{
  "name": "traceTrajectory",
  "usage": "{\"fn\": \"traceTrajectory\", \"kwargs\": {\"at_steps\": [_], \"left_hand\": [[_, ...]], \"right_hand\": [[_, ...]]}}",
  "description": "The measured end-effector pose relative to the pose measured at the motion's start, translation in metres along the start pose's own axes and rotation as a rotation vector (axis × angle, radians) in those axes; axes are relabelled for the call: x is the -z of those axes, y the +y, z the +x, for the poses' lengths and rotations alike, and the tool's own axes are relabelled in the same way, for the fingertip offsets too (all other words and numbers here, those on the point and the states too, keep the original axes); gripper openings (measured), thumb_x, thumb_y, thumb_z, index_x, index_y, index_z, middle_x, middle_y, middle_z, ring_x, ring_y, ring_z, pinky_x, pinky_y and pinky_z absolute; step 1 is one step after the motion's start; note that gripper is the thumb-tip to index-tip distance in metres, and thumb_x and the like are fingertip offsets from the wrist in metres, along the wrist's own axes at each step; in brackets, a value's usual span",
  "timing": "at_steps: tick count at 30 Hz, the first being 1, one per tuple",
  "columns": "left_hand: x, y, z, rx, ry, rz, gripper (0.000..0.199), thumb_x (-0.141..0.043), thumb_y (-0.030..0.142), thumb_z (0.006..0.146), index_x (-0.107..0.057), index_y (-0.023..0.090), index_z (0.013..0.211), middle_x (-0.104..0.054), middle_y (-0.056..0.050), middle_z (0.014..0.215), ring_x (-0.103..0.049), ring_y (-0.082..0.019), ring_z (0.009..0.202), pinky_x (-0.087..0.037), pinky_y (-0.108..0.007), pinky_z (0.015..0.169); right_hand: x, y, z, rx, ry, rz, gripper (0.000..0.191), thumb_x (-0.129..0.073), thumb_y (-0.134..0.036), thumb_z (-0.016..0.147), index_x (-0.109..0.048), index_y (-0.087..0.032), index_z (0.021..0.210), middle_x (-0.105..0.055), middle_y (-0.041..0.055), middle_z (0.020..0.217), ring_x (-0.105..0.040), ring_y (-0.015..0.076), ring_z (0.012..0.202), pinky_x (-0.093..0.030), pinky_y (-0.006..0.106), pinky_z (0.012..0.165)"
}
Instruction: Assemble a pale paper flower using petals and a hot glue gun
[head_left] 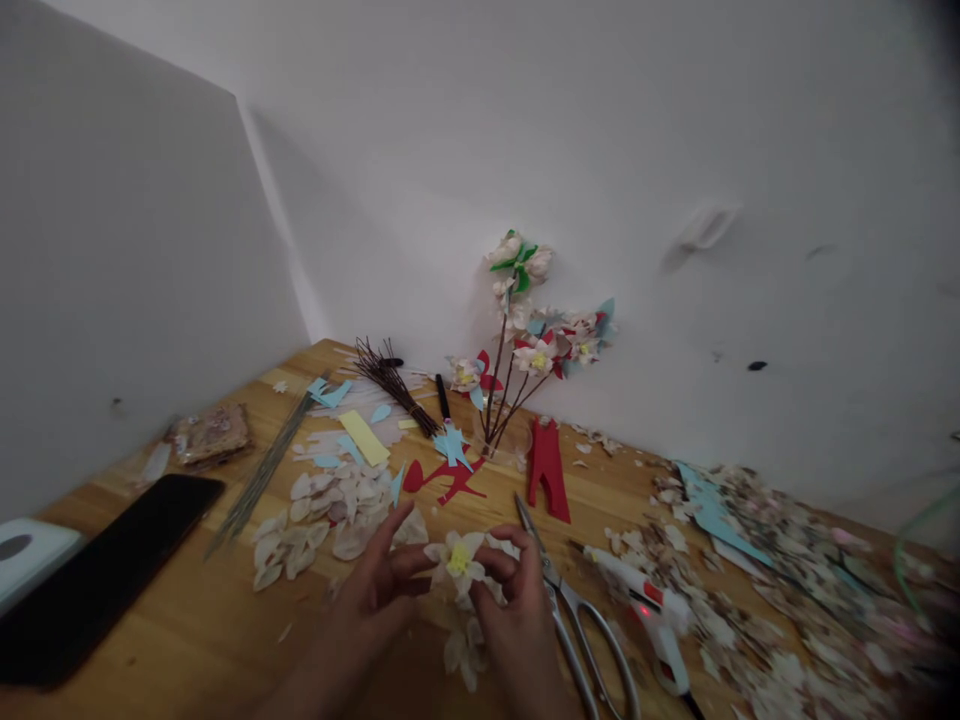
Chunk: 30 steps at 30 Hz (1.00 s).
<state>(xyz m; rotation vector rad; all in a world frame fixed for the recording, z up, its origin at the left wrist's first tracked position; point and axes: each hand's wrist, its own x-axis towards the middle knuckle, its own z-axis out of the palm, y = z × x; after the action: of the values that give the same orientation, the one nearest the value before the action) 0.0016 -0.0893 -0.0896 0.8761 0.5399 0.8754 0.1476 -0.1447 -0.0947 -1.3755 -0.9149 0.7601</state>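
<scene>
A small white flower with a yellow centre (458, 560) is held between my two hands, low in the middle of the view. My left hand (386, 580) pinches its left side, thumb and fingers at the petals. My right hand (514, 590) has its fingers curled at the flower's right side. More pale petals (465, 652) hang or lie just below the flower. Scissors (577, 600) with silver handles lie beside my right hand, and a white glue gun (649, 610) with a red light rests further right.
Decorated flower stems (502, 390) stand by the wall. Loose petals (349, 495) lie left of centre and many dried petals (750, 600) at right. Red cut paper (549, 470), a yellow strip (364, 438), brown twigs (394, 385), wires (270, 460) and a black phone (112, 570) lie around.
</scene>
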Motion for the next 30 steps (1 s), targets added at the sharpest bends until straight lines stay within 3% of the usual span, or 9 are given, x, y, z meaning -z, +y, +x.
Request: {"fn": "traceTrajectory", "kwargs": {"at_steps": [6,15,19,24,30], "left_hand": [[0.001,-0.003,-0.003,-0.013,0.014,0.08,0.083,-0.06,0.017,0.064,-0.023,0.024,0.138,-0.069,-0.009,0.102,-0.062,-0.026,0.099,-0.045,-0.039,0.085],[-0.001,0.005,-0.01,-0.059,-0.002,0.409,0.088,-0.047,0.007,0.062,-0.016,0.027,0.142,-0.064,-0.005,0.113,-0.054,-0.023,0.113,-0.04,-0.04,0.095],[-0.001,0.0,-0.007,-0.084,0.02,0.378,0.088,-0.049,0.01,0.061,-0.018,0.026,0.142,-0.063,-0.006,0.115,-0.053,-0.025,0.113,-0.038,-0.041,0.096],[0.01,-0.009,-0.002,-0.047,0.022,0.248,0.093,-0.049,0.011,0.056,-0.017,0.027,0.142,-0.064,-0.008,0.114,-0.053,-0.027,0.113,-0.044,-0.041,0.088],[0.008,-0.01,-0.006,-0.064,-0.006,0.18,0.089,-0.055,0.011,0.062,-0.021,0.031,0.141,-0.064,-0.008,0.115,-0.05,-0.027,0.118,-0.043,-0.041,0.091]], "right_hand": [[0.0,-0.001,0.001,-0.039,0.0,-0.003,0.041,-0.056,-0.011,0.064,-0.044,-0.026,0.101,-0.072,-0.0002,0.08,-0.067,0.0199,0.076,-0.049,0.028,0.067],[-0.002,-0.006,-0.003,-0.044,-0.025,-0.029,0.044,-0.051,-0.008,0.064,-0.044,-0.025,0.103,-0.072,-0.0004,0.081,-0.067,0.0191,0.077,-0.05,0.027,0.066],[-0.004,-0.001,0.0,-0.047,-0.021,0.028,0.041,-0.056,-0.01,0.066,-0.043,-0.025,0.102,-0.072,-0.0004,0.078,-0.067,0.0188,0.074,-0.049,0.027,0.066],[-0.007,0.0,0.005,-0.021,0.031,0.145,0.04,-0.067,-0.017,0.064,-0.042,-0.026,0.093,-0.071,-0.0033,0.069,-0.065,0.0165,0.062,-0.047,0.026,0.061],[-0.009,0.002,0.007,-0.025,0.109,0.192,0.042,-0.068,-0.015,0.059,-0.04,-0.027,0.089,-0.069,-0.0051,0.065,-0.061,0.0151,0.054,-0.047,0.026,0.056]]}}
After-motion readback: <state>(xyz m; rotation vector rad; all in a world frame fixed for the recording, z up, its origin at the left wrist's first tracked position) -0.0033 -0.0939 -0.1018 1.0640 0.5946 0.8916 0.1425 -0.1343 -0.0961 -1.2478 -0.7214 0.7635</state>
